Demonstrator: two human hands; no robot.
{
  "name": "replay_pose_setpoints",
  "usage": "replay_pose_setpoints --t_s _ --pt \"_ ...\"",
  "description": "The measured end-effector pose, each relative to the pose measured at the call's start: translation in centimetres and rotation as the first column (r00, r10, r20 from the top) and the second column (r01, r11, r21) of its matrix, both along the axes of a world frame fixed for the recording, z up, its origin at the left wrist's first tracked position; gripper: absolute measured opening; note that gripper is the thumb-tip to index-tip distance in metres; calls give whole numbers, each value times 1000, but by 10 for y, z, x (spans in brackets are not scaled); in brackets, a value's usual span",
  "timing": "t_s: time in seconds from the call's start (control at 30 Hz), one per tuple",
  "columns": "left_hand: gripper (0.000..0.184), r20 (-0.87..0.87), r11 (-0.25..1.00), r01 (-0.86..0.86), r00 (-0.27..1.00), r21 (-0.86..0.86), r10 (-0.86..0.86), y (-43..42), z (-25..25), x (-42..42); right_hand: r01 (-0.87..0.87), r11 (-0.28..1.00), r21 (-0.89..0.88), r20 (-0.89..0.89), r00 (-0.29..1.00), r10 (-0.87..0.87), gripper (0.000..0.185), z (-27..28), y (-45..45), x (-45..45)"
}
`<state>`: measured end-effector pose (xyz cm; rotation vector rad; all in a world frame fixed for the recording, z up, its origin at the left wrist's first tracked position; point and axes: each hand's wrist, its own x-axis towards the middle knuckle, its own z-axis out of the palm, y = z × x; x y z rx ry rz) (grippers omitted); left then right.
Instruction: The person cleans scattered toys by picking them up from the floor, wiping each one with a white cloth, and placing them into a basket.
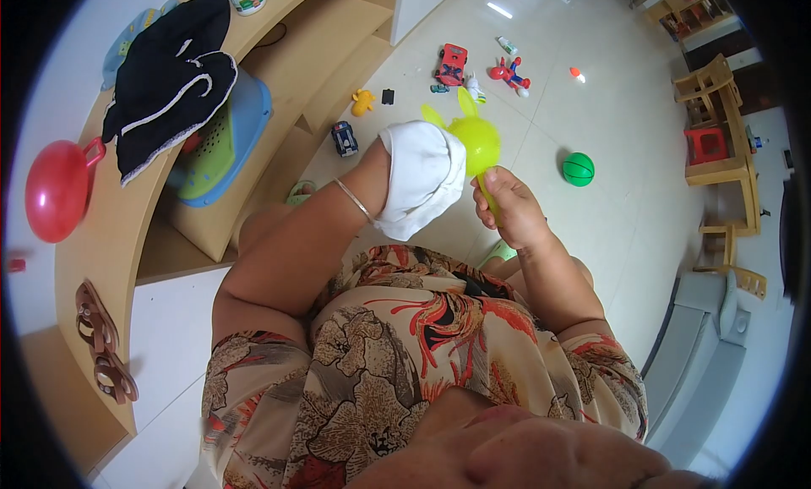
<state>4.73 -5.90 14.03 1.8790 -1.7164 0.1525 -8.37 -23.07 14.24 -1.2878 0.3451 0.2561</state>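
Observation:
A bright yellow-green toy with a round head, two rabbit-like ears and a straight handle [476, 147] is upright in front of me. My right hand [515, 210] is closed around its handle, thumb on top. A bunched white cloth [422, 178] covers my left hand [382, 180], so only the wrist with a bangle shows. The cloth is held up close against the left side of the toy's head; whether it presses on it is hard to tell. Under the cloth my left fingers are hidden.
Toys lie on the tiled floor: a red car [452, 64], a red-and-blue figure [509, 75], a green ball [579, 169], a dark toy car [344, 139] and a yellow toy [362, 102]. A wooden shelf unit [173, 142] stands left, a grey sofa [688, 354] right.

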Motion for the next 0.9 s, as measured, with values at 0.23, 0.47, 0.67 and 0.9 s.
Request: replay_pose_setpoints --t_s 0.23,0.47,0.67,0.9 --pt "18 -106 974 -40 992 224 65 -1 -5 3 -69 984 -161 21 997 74 28 5 1 -1" --pt "11 -231 997 9 973 80 10 7 4 5 -42 995 -93 -22 999 40 29 4 -5 2" --pt "12 -318 975 151 928 -163 -197 -6 -14 4 -37 985 -169 -29 999 33 28 1 0 2" --pt "10 81 992 79 993 102 -88 4 -1 4 -41 991 -128 -17 999 40 28 1 -3 1"
